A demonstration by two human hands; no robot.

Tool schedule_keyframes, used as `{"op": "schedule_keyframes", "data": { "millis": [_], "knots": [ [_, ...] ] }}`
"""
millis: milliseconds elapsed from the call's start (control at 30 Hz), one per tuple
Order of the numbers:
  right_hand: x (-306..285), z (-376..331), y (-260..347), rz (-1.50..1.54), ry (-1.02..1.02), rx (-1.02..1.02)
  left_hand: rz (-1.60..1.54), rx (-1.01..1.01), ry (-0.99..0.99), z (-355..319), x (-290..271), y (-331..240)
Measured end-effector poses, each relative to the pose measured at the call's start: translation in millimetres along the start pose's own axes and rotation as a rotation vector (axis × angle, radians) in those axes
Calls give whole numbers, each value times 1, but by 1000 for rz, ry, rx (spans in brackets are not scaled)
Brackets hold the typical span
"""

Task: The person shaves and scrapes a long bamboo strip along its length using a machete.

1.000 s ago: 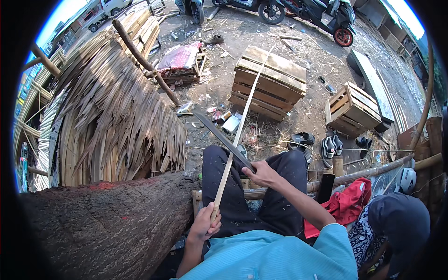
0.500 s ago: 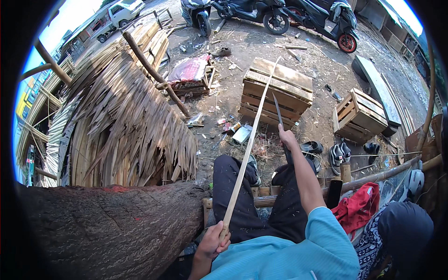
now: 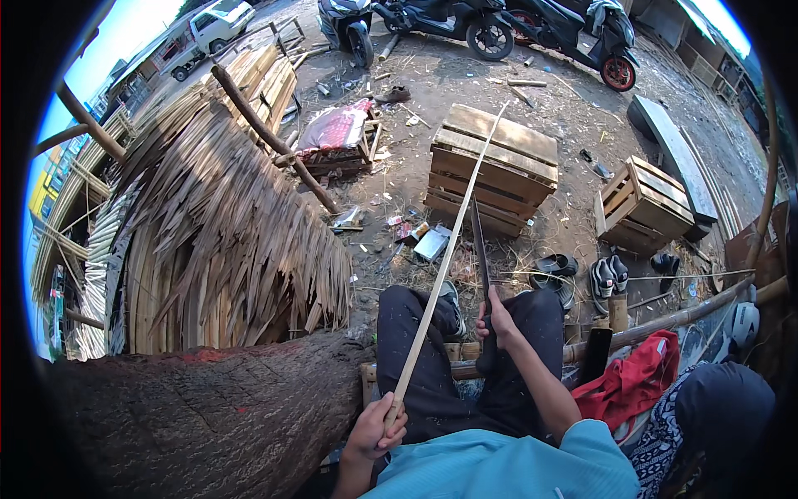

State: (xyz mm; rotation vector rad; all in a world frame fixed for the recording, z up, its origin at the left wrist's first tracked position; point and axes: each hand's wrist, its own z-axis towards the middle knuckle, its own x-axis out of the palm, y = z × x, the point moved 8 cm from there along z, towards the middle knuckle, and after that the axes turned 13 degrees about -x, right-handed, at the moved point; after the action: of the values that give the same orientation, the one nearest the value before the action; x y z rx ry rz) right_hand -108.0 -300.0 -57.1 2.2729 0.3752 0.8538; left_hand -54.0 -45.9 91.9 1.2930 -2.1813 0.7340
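My left hand [image 3: 378, 428] is closed round the near end of a long, pale bamboo strip [image 3: 435, 293]. The strip slants up and away over my lap, its thin far end in front of a wooden crate [image 3: 492, 166]. In my right hand [image 3: 499, 320], above my right thigh, is a long knife [image 3: 480, 258] with a dark blade pointing away from me. Its dark butt end shows below the fist. The blade lies just right of the strip; whether its tip touches the strip I cannot tell.
A thick log [image 3: 216, 407] lies at my left, beneath a dry thatch pile [image 3: 224, 224]. To my right are a phone [image 3: 596, 353], a red cloth [image 3: 636, 378] and a person's dark head covering [image 3: 723, 407]. Shoes [image 3: 611, 274], a smaller crate [image 3: 644, 204] and motorbikes [image 3: 449, 25] stand beyond.
My right hand has drawn the knife back toward me, from near the crate to above my thigh. The strip and my left hand have barely moved.
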Motion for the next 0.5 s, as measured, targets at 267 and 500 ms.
{"op": "schedule_keyframes", "data": {
  "millis": [267,500],
  "knots": [
    [39,-36,10,-555,242,-426,67,-27,-88,15,-1,5],
    [68,-23,69,-1534,527,-976,74,-86,-119,10,-11,10]
  ]
}}
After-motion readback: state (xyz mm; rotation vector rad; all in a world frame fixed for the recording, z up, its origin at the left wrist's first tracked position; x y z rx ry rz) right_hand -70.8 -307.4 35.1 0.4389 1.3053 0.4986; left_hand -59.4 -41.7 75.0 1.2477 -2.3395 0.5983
